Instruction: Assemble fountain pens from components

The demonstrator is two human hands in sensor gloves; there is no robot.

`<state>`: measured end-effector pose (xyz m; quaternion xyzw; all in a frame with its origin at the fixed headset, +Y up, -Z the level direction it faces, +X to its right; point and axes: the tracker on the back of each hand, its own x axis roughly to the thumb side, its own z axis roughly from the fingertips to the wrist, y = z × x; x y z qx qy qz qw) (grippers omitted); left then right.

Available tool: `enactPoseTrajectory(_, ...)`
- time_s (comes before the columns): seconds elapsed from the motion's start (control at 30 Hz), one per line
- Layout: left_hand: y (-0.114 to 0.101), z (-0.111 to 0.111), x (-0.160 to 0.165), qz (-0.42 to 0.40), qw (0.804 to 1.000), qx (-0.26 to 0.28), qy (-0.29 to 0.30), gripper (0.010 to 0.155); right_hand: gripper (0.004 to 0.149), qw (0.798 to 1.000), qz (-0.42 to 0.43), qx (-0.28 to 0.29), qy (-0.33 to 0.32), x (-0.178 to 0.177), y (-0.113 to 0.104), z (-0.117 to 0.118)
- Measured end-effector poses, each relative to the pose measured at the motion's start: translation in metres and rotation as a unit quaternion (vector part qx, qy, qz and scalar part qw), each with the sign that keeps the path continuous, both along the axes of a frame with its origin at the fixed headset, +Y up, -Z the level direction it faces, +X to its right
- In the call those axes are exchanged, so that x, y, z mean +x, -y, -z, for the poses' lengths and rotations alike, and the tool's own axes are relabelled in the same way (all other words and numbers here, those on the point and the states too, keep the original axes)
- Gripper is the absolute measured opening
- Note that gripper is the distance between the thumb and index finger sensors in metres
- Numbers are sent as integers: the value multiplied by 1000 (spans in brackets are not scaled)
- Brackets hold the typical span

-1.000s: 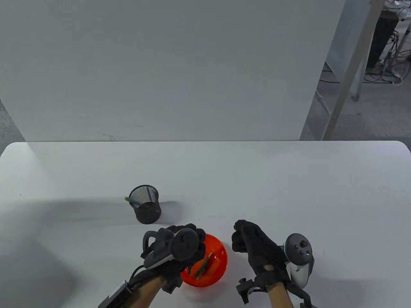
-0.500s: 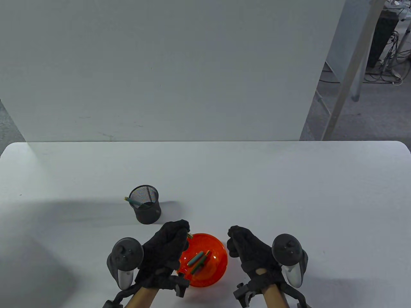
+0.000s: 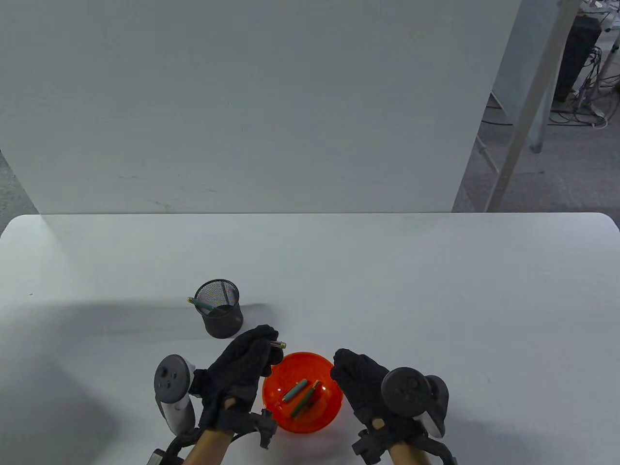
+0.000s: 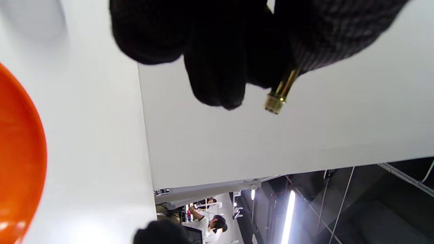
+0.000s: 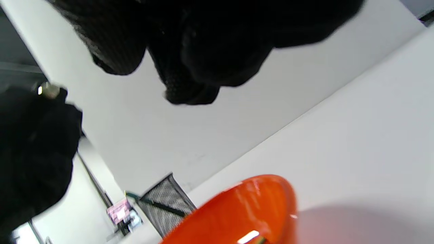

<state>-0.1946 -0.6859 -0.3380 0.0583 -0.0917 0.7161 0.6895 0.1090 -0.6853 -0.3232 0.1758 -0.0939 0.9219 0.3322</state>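
The left hand [image 3: 244,370] has its grip closed round a pen part [image 3: 277,345], pinched between thumb and fingers, so that only the gold threaded end pokes out just beyond the far-left rim of the orange bowl [image 3: 323,421]. The left wrist view shows that gold tip [image 4: 278,96] clear of the fingertips [image 4: 217,91]. The right hand [image 3: 370,392] hangs at the bowl's right rim with loosely curled fingers and an empty, relaxed grip.

In the bowl lie two green pen pieces [image 3: 295,390], side by side and slanted, one with a gold end. Beyond the bowl, to its far left on the desk [image 3: 436,290], stands a black mesh cup [image 3: 219,308] with a finished green pen [image 3: 201,303] leaning in it.

The step in hand looks like fetching the mating piece. Done well, the right hand would lift one green piece by its middle, keep its open end free, and line it up straight with the gold thread before twisting; the left should hold steady and not cover the thread.

Compared with half a second earlier, the left hand has drawn back off the bowl with the part now showing plainly, and the right hand has moved in to the rim.
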Motion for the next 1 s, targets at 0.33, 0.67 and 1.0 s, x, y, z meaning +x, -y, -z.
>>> enactPoseTrajectory(0.33, 2, 6, -2, -28, 999, -8, 17, 37, 45, 961, -262, -2, -90, -42, -13, 10)
enactPoseTrajectory(0.67, -1, 5, -6, -59, 998, -1, 28, 38, 40, 835, -520, 35, -176, -112, 9, 16)
enactPoseTrajectory(1.0, -3, 5, -7, -81, 996, -4, 32, 38, 43, 822, -540, 5, -183, -120, 26, 21)
